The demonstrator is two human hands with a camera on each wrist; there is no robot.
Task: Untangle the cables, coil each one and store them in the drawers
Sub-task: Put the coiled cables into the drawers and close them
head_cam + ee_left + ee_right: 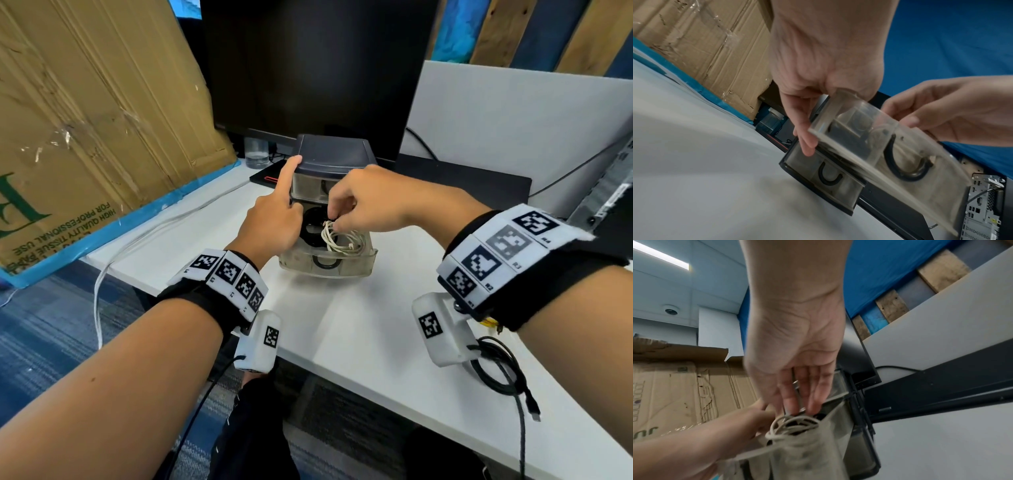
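- The white desk (359,335) fills my head view from 6 o'clock up to the middle. A flattened cardboard box (96,120) leans at 10 o'clock and a dark monitor (318,65) stands at 12, right behind the work.
- The small drawer unit (330,161) sits at centre, its dark lid just below the monitor's edge. I judge it was placed within easy reach of both arms so one can steady it while the other loads.
- The middle clear drawer (329,263) is pulled out toward me, which leaves its top uncovered for dropping cables in.
- My left hand (274,219) is at 9 o'clock of the unit. Its index finger is stretched up to the lid's corner, and the left wrist view shows the thumb and fingers round the drawer's edge, so it grips the drawer, bracing it, I think.
- My right hand (370,198) reaches in from 3 o'clock with curled fingertips pinching the white cable (342,240) and tucking its loops down.
- That white cable lies coiled in the open drawer, beside a coiled black cable (313,228).
- Another black cable (500,373) lies looped on the desk at 4 o'clock, not yet stored, so I reckon the job is partly done.
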